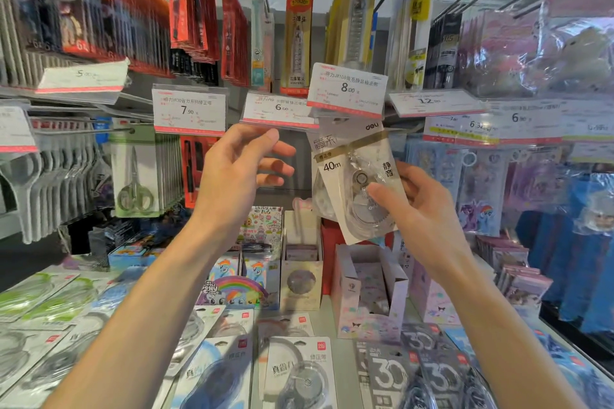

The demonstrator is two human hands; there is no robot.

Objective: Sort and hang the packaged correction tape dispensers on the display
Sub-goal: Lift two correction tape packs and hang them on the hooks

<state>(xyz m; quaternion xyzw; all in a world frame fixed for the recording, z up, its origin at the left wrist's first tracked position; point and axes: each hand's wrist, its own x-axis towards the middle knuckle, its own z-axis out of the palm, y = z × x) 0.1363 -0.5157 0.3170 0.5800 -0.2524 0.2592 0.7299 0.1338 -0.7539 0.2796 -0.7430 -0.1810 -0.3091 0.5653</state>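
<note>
head view, right fingers pinching correction tape pack, left fingers spread

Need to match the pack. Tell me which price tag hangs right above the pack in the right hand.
The 8.00 price tag, directly over the 40m correction tape pack; the other tags hang off to the sides.

Right hand pinches a correction tape pack; left hand touches a price tag.

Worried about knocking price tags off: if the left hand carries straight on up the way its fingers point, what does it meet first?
Most likely the 6.00 price tag: the left hand has its fingertips just under that tag's lower edge, though depth is unclear.
</note>
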